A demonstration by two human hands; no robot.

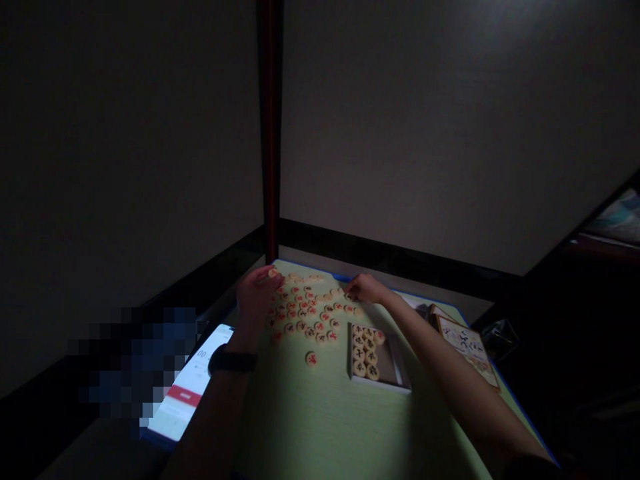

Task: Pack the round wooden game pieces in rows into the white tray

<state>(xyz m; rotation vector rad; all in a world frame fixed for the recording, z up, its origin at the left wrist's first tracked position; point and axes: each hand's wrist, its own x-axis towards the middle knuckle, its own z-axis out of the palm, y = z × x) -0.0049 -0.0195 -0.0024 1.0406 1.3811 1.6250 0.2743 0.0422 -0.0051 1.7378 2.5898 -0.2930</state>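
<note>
My left hand (256, 290) is at the far left of the table, its fingers closed around a round Chinese chess piece (273, 273). Farther right, my right hand (369, 288) reaches down with fingers pinched on a dark-marked chess piece (349, 297) at the edge of the spread. Between and below the hands, several loose pieces with red or dark characters lie scattered, among them a red-marked piece (311, 359) apart from the others. In front of my right forearm stands an open shallow box (391, 385), with pieces in rows along its left side.
A phone (185, 393) with a lit screen lies to the left, beside my left forearm. On the right side of the pale green table (310, 427) is a printed box or book (465, 343). Walls meet behind the table at a dark red post (271, 133).
</note>
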